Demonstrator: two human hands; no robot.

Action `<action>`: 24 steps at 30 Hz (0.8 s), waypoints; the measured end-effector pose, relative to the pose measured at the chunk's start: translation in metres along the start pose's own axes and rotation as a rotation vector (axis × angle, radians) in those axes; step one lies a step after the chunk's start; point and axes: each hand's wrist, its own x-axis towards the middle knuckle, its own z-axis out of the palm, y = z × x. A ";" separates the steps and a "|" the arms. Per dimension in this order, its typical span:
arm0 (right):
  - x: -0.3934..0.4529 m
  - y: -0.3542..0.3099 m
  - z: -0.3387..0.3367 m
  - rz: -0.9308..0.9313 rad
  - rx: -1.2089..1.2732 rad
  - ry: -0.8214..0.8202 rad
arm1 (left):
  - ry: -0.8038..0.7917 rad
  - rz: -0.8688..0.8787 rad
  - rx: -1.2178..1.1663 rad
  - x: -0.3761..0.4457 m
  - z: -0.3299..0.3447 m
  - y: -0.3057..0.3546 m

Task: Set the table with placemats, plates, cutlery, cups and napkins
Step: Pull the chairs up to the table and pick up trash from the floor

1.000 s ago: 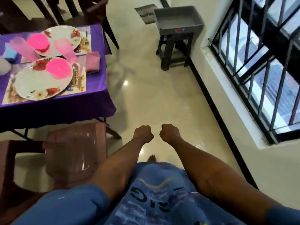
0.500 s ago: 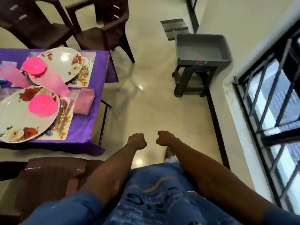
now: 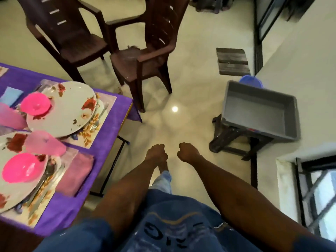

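Two plates (image 3: 61, 108) | two pink bowls (image 3: 35, 104) | left hand (image 3: 156, 151), right hand (image 3: 188, 151) fisted, empty

Left hand (image 3: 156, 153): closed in a fist, fingers curled under, holding nothing; back of the hand faces the camera. Left forearm: bare, stretched forward from a blue sleeve at lower left.
Right hand (image 3: 187, 152): likewise fisted and empty, knuckles turned toward the left hand. Right forearm: bare, reaching in from lower right.
Relation: the two fists sit side by side at the same height, near each other but apart.
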 end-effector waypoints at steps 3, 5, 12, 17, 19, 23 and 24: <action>0.060 -0.012 -0.045 -0.037 -0.004 0.027 | 0.018 -0.002 -0.012 0.061 -0.047 0.000; 0.103 -0.027 -0.079 -0.034 0.012 0.038 | 0.017 -0.019 -0.010 0.104 -0.085 0.001; 0.227 -0.068 -0.188 -0.077 0.068 0.135 | 0.130 -0.065 -0.051 0.227 -0.194 0.017; 0.334 -0.072 -0.251 -0.147 0.027 0.214 | 0.274 -0.050 -0.056 0.322 -0.243 0.040; 0.380 -0.070 -0.282 -0.190 -0.001 0.253 | 0.347 -0.068 -0.077 0.365 -0.265 0.051; 0.457 -0.073 -0.355 -0.292 -0.095 0.264 | 0.451 -0.140 -0.100 0.435 -0.310 0.077; 0.471 -0.076 -0.374 -0.328 -0.111 0.277 | 0.473 -0.163 -0.121 0.450 -0.321 0.082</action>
